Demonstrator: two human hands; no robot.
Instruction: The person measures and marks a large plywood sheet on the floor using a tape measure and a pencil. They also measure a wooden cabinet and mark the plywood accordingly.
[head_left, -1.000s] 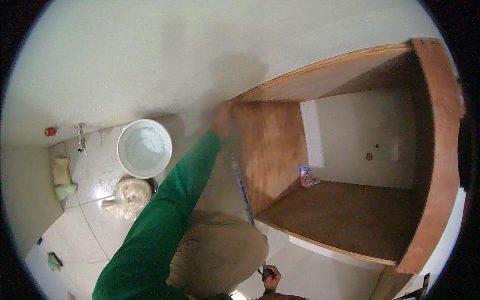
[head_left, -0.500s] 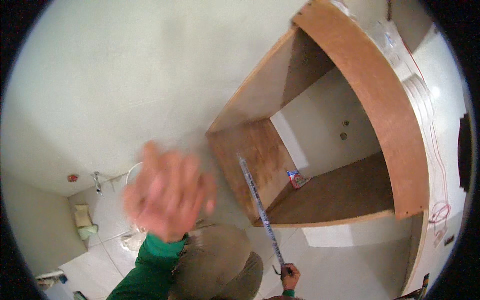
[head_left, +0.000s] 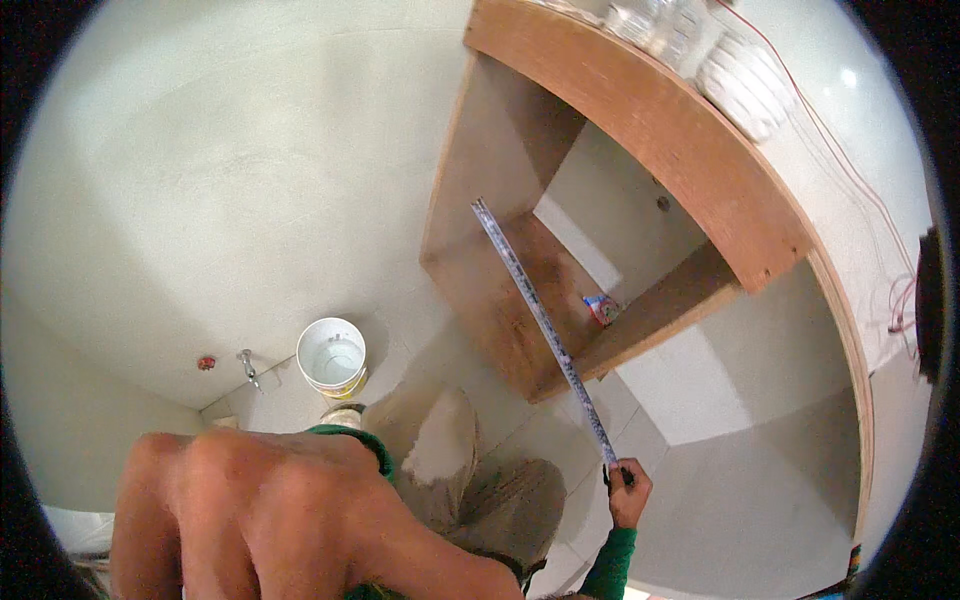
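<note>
My right hand [head_left: 627, 494] is closed around the dark case of a tape measure at the lower right. The tape's long pale, dark-marked blade [head_left: 545, 325] runs up and left from it, its free end in front of the open wooden cabinet [head_left: 650, 95]. Very close to the camera, my left hand [head_left: 270, 510] fills the lower left, back of the hand showing. Its fingers bend downward and its thumb stretches right; the fingertips are cut off by the lower edge, so what they touch is hidden.
A white bucket [head_left: 332, 358] with water stands near the wall tap [head_left: 250, 370]. Inside the cabinet lies a small red and blue packet [head_left: 602, 309]. A white bundle [head_left: 745, 88] and clear plastic [head_left: 655, 25] sit on the counter above, with thin red wire nearby.
My left hand has come down and closer to the camera, uncovering the bucket. My right hand, still on the tape measure, appears higher and further right. The view has shifted.
</note>
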